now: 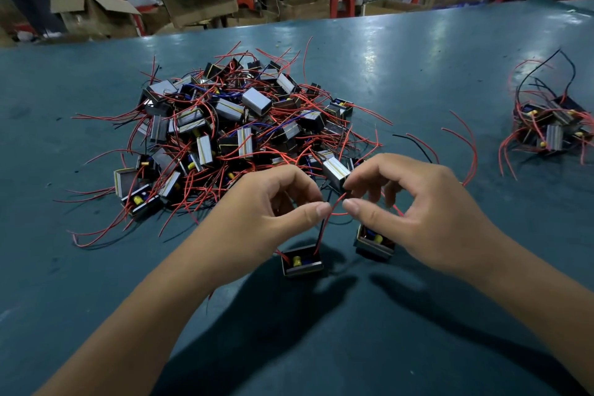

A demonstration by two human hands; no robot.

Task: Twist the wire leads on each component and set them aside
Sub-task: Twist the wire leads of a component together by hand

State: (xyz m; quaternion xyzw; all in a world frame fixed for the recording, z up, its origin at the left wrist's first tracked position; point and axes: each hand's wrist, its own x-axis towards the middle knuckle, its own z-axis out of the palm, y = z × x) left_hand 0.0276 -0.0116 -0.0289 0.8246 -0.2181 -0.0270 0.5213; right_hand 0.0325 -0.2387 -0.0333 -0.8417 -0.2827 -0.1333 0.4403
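Fingers of both my left hand (270, 212) and right hand (414, 202) are pinching red leads (334, 209) rising from one component (302, 262) resting on the table (418, 74).

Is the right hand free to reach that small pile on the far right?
Probably not yet: the right hand and left hand pinch a red lead. Otherwise bare table lies before the small pile.
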